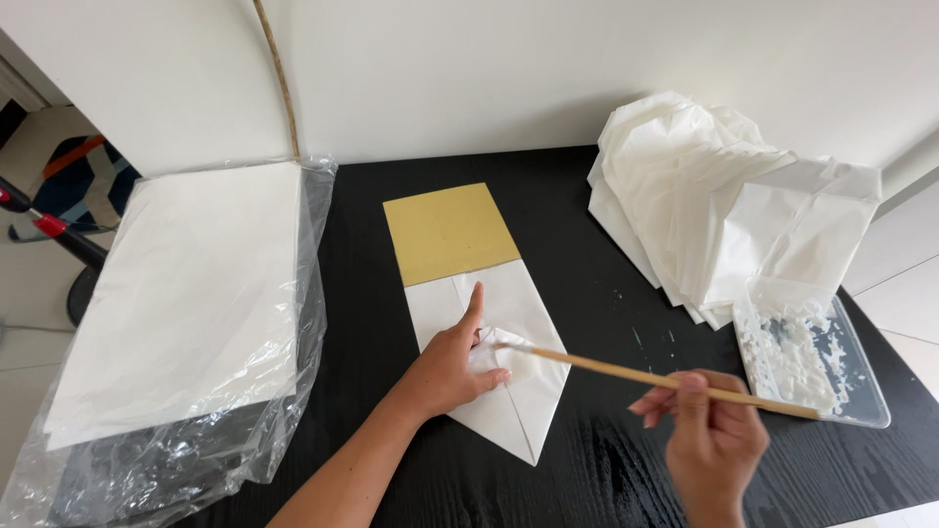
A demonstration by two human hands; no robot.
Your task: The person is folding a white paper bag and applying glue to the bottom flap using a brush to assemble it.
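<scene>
Black table (587,460), right hand (712,437) blurred, cropped

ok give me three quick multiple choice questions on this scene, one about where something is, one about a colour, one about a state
1. Where is the clear tray of white paste?
A. at the table's right edge, below the heap of folded white paper
B. on top of the bagged paper stack
C. under the left hand

2. What colour is the square card under the top of the folded sheet?
A. red
B. yellow-gold
C. blue

3. What is the right hand doing?
A. resting flat and empty on the table
B. holding a brush with its tip on the folded paper
C. lifting the plastic bag

Answers:
1 A: the tray lies at the right edge, just below the paper heap.
2 B: the card is yellow-gold.
3 B: the right hand grips the brush, whose tip meets the folded paper beside the left hand.
</scene>
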